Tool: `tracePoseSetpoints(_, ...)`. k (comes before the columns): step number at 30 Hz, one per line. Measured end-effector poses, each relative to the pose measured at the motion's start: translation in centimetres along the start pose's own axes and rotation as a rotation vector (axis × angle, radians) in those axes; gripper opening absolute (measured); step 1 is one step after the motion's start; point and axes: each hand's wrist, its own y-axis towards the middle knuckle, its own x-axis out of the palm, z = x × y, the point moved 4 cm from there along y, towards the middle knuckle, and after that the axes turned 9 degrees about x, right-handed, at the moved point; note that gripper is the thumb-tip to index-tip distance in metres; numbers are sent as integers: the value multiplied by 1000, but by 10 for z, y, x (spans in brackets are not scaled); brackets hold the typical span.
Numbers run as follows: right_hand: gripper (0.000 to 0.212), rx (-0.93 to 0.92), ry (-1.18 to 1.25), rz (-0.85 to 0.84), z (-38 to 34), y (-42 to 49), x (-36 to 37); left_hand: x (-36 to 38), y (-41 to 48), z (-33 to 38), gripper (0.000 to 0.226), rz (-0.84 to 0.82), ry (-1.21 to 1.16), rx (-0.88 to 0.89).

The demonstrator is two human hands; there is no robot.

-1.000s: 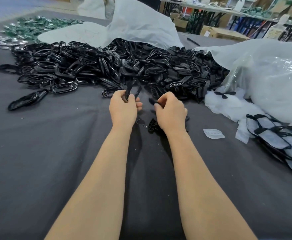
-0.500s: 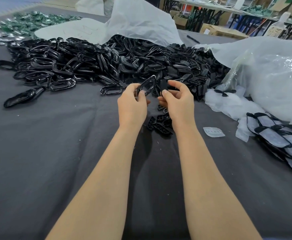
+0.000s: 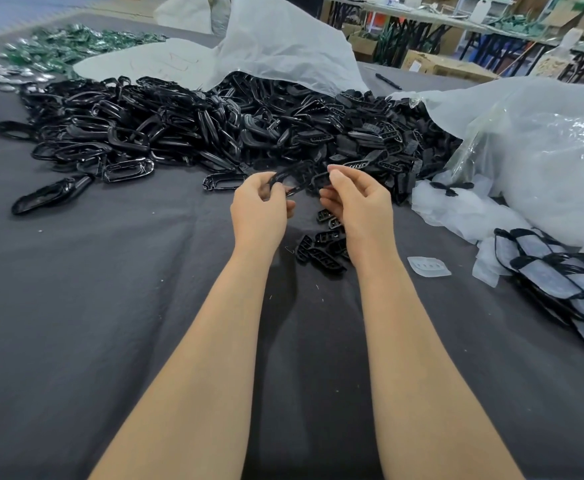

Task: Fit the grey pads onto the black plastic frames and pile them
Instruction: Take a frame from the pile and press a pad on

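A black plastic frame (image 3: 299,178) hangs above the dark table cloth (image 3: 110,306) between both hands. My left hand (image 3: 259,209) pinches its left end and my right hand (image 3: 356,202) pinches its right end. Behind them lies a big heap of black frames (image 3: 186,129). A few small slotted black inserts (image 3: 321,251) lie under my right wrist. One loose grey pad (image 3: 429,266) rests on the cloth to the right. A pile of frames with grey pads fitted (image 3: 560,282) lies at the right edge.
A white plastic sheet (image 3: 283,46) drapes over the back of the heap, and a clear plastic bag (image 3: 543,150) bulges at the right. Green and silver parts (image 3: 58,50) cover the far left corner. A black pen (image 3: 387,81) lies behind the heap.
My left hand lifted a frame out of the heap's front edge and raised it. My right hand came over and took hold of its other end.
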Motion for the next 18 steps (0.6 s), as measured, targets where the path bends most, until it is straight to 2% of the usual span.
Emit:
tracePoseSetpoints(3,11,-73,-71,19,-1,0,0,2,-1,1,18,-22,-16,-8)
tracePoseSetpoints(7,22,-90,-65,44,0,-1,-1,4,-4,3,18,-65,-40,-2)
tracePoseSetpoints(13,9,-115,-59,62,1,-1,0,8,-9,8,16,-140,-16,56)
tracePoseSetpoints(18,5,-153,-178,157,2,0,-4,10,-12,13,18,-215,-8,92)
